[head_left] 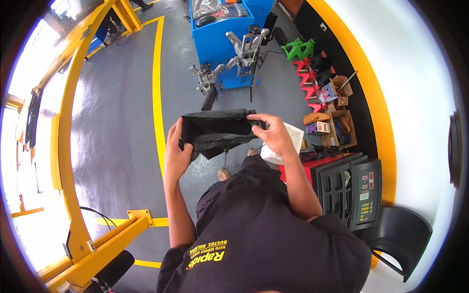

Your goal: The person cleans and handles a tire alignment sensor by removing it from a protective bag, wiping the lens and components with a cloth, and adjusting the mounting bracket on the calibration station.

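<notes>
A black fabric bag (pixel 220 128) hangs in front of my body, its mouth spread wide toward me. My left hand (pixel 177 155) grips the rim at its left end, thumb and fingers closed on the cloth. At the opposite end, my right hand (pixel 274 136) pinches the edge between thumb and forefinger. Dark cloth is all that shows inside the opening; a short cord dangles below the lower edge. Just behind my right wrist stands a white square bin (pixel 294 139), partly covered by my hand and forearm.
Ahead is a blue cabinet (pixel 220 41) with metal wheel clamps (pixel 244 51) on its front. Red jack stands (pixel 307 78) and cardboard boxes (pixel 346 129) line the right wall. A machine with a keypad panel (pixel 365 195) and a black chair (pixel 403 237) stand nearer. Yellow lift posts (pixel 68 146) rise at left.
</notes>
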Available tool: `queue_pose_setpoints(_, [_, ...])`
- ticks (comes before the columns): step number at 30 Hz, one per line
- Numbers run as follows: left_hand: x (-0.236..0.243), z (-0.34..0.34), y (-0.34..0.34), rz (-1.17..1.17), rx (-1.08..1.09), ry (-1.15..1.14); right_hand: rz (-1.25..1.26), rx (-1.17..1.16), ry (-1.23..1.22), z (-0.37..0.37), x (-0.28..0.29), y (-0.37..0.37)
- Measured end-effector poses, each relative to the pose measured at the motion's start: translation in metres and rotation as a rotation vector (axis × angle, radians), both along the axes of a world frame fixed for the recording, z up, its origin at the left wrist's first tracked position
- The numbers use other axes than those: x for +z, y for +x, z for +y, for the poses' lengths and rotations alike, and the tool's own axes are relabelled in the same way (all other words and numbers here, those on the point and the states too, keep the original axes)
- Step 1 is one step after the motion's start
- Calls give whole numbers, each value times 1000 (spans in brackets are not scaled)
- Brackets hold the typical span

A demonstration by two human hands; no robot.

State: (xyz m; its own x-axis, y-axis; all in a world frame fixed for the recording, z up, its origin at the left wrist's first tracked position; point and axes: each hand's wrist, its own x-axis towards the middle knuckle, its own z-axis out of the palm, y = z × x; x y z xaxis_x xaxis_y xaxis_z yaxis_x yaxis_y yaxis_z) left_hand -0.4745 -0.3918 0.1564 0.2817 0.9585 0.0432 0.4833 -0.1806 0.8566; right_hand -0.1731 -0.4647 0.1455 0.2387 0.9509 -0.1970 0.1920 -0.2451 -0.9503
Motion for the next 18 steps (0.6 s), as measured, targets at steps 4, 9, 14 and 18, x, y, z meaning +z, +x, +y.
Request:
queue_pose_setpoints(4, [-45, 6, 21, 10, -89, -65, -320, 10, -55, -5, -29, 5])
queue_pose_setpoints(9, [-123, 24, 79, 60, -180, -130, -445, -71, -44, 15, -153, 64])
queue_pose_setpoints(14, [-207, 52, 157, 154, -107, -279, -102, -190, -325, 74, -259, 127])
queue_pose_setpoints(18, [-242, 91, 221, 268, -41, -383, 2, -244, -505, 125, -352, 178])
